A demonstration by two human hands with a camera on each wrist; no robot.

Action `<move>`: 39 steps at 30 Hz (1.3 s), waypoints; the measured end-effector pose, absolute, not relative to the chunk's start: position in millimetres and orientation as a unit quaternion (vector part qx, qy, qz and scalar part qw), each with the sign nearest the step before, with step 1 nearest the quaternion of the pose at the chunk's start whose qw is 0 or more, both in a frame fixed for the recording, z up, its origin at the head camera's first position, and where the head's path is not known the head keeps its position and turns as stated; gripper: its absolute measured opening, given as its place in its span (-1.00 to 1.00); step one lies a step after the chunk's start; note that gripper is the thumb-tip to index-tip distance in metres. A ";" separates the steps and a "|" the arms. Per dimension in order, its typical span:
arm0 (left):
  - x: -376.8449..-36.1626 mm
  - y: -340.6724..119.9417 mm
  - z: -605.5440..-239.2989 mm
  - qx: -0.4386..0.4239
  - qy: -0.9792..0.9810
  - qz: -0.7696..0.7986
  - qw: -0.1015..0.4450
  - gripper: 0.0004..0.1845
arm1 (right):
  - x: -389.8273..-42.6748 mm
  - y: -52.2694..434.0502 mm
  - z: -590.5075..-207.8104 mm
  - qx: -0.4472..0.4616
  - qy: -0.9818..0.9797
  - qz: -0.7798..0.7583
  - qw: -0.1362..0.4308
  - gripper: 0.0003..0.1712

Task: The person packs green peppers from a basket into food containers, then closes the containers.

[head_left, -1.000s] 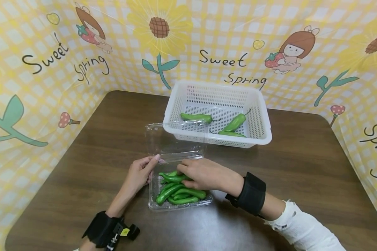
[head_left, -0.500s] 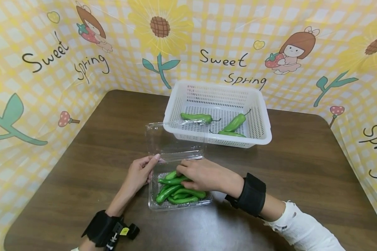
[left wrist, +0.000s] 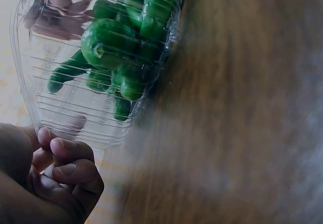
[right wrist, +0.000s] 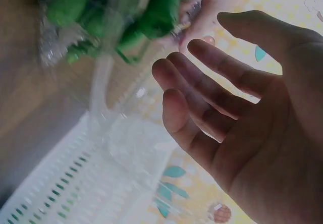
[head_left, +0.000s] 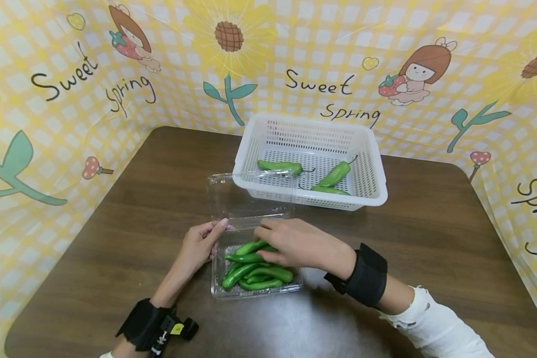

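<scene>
A hinged clear plastic container (head_left: 218, 293) lies on the table, its lid (head_left: 250, 199) raised at the far side. Several green peppers (head_left: 268, 273) lie piled inside it. My left hand (head_left: 200, 243) pinches the container's left rim near the hinge; the left wrist view shows the thumb and fingers (left wrist: 70, 148) meeting at that edge. Over the back right of the pile hovers my right hand (head_left: 300, 243), hiding some pepper ends in the head view. From the right wrist its fingers (right wrist: 202, 93) look loosely bent and apart, with nothing between them.
Behind the container stands a white perforated basket (head_left: 378, 196) holding a few lighter green peppers (head_left: 335, 174). The raised lid overlaps the basket's front left in the head view. A yellow checked cloth (head_left: 179, 114) hangs around the brown table (head_left: 130, 214).
My right hand has risen slightly and drawn back to the right, showing more of the rear peppers, which have shifted a little. My left hand keeps its place on the rim.
</scene>
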State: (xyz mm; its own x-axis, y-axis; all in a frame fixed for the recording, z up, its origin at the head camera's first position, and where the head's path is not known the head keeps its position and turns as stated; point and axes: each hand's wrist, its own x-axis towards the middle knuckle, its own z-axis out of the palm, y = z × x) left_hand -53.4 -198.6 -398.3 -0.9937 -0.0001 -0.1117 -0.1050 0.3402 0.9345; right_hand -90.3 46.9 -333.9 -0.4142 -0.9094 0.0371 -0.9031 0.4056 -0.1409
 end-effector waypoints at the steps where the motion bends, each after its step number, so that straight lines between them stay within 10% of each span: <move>1: -54.6 -199.8 -402.5 -0.032 0.818 0.573 0.045 -0.62 | -90.8 48.0 -331.2 -0.541 0.838 -0.068 0.014 -0.72; 39: -46.6 -192.6 -377.1 -0.036 0.820 0.569 0.047 -0.65 | -136.6 133.6 -236.7 -0.422 0.898 -0.109 -0.052 -0.84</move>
State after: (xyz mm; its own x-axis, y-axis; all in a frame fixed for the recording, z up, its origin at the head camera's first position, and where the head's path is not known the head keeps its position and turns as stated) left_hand -46.6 -192.6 -377.1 -0.9929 -0.0062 -0.1186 -0.1133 0.3503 0.9298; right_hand -136.6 133.6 -236.7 -0.6376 -0.7476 0.1861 -0.7704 0.6192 -0.1518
